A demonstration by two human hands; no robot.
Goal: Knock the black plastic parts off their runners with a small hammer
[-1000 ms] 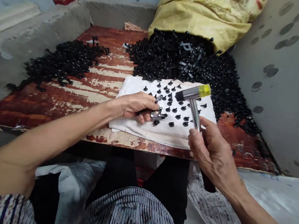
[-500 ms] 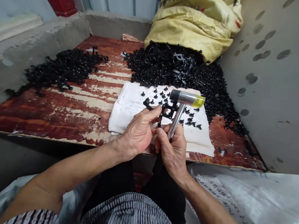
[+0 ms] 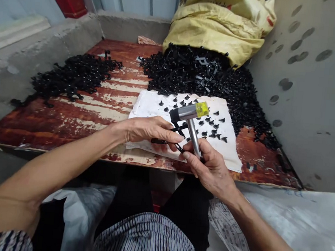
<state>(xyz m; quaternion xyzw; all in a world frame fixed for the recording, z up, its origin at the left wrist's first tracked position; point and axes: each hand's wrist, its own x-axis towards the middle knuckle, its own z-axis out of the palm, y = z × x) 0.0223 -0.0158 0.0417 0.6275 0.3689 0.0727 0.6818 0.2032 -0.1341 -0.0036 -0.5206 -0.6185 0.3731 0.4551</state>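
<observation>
Soft, even light; glint on hammer head [image 3: 187, 112]; edges stretched, wide-angle.

1 hammer [image 3: 190, 123], 1 cloth [image 3: 145, 107], 20+ blk studs [image 3: 161, 103], 2 pts piles [image 3: 74, 73] [image 3: 190, 72], 1 yel sack [image 3: 212, 31]

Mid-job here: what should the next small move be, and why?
I'd probably tilt the hammer away with the right hand while the left hand holds the black linked part: in this view the hammer's head overlaps that part, close to the left fingers, and the right fingertips are at or near its end, so there seems little room to work it.
</observation>
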